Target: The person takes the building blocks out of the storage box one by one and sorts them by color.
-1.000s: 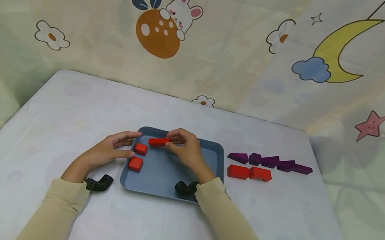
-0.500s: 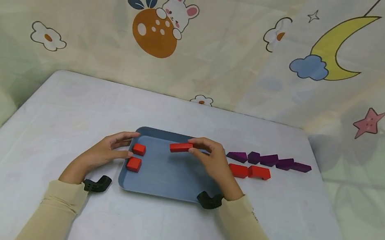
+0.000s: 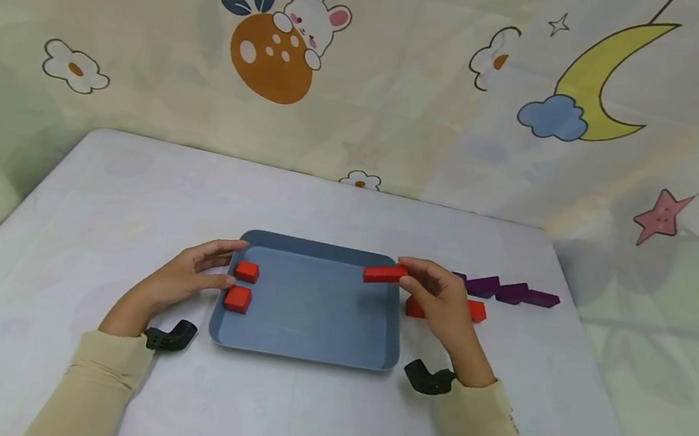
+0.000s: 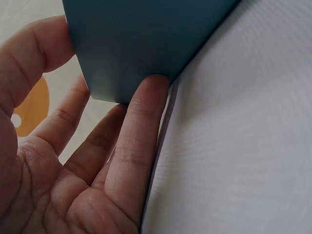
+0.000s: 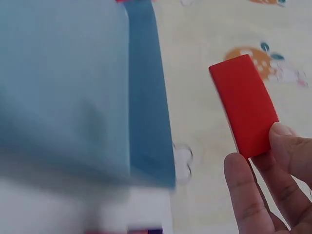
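Note:
A blue-grey tray [image 3: 302,350] stands on the table in the head view. My left hand [image 3: 176,290] touches its left side, fingers spread along the rim; the left wrist view shows fingertips against the tray's wall [image 4: 131,44]. My right hand [image 3: 445,304] pinches a red rectangular block [image 3: 384,274] by one end, above the tray's right rim. In the right wrist view this block [image 5: 243,105] is held between thumb and fingers. Two small red blocks, one behind [image 3: 247,271] and one in front [image 3: 238,299], sit inside the tray at its left.
Right of the tray, several purple blocks [image 3: 511,293] lie in a row. In front of them are red blocks [image 3: 476,311], partly hidden by my right hand. A printed cloth [image 3: 409,91] hangs behind the table [image 3: 264,424].
My right hand has carried the red rectangular block rightward from the tray's left part to above its right rim. My left hand has stayed at the tray's left side.

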Motion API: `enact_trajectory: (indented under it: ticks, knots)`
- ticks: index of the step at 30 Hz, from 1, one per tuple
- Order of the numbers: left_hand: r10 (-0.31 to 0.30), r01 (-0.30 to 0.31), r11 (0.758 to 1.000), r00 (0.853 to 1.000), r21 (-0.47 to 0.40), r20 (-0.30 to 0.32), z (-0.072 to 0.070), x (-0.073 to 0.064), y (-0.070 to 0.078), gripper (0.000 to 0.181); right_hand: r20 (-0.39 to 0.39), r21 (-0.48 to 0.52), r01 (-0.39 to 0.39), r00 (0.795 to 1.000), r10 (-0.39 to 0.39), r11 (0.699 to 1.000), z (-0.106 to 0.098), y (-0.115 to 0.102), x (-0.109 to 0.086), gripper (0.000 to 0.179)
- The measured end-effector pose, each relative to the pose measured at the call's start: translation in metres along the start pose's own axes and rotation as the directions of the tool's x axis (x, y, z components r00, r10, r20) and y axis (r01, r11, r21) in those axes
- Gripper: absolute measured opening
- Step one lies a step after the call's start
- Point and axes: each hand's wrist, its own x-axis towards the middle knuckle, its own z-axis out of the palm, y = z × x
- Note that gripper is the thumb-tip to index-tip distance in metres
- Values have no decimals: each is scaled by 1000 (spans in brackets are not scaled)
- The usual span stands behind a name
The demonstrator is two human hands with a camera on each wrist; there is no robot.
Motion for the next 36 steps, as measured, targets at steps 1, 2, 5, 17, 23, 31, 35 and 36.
enact_trajectory:
  ticks: [1, 2, 5, 17, 23, 31, 35, 36]
  knots:
    - [3, -3, 1000, 1000, -4, 3, 0, 0, 0, 70, -11, -15, -4, 1000, 4, 1000, -6, 2, -2, 31]
    - [7, -7, 1000, 1000, -10, 5, -1, -1, 0, 70, -22, -26, -8, 1000, 7, 1000, -13, 4, -4, 30]
    - [14, -14, 1000, 1000, -22, 7, -1, -1, 0, 70, -54, -40, -15, 998, 13, 999, -33, 10, -11, 28]
    - [2, -1, 1000, 1000, 18, -6, 0, 0, 0, 68, -222, -143, -94, 973, 61, 985, -103, 49, -39, 30]
    - [7, -7, 1000, 1000, 8, -4, 1, 2, 0, 69, -293, -175, -204, 945, 147, 963, -131, 75, -50, 32]
    - [13, -13, 1000, 1000, 13, -4, 1, 3, 1, 69, -327, -155, -315, 911, 253, 936, -143, 104, -56, 34]
    - [23, -23, 1000, 1000, 19, -5, 2, 2, 1, 68, -322, -205, -391, 893, 315, 897, -141, 116, -54, 34]
    - [25, -25, 999, 1000, 21, -6, 2, 2, 1, 68, -316, -224, -411, 888, 333, 884, -141, 118, -53, 34]
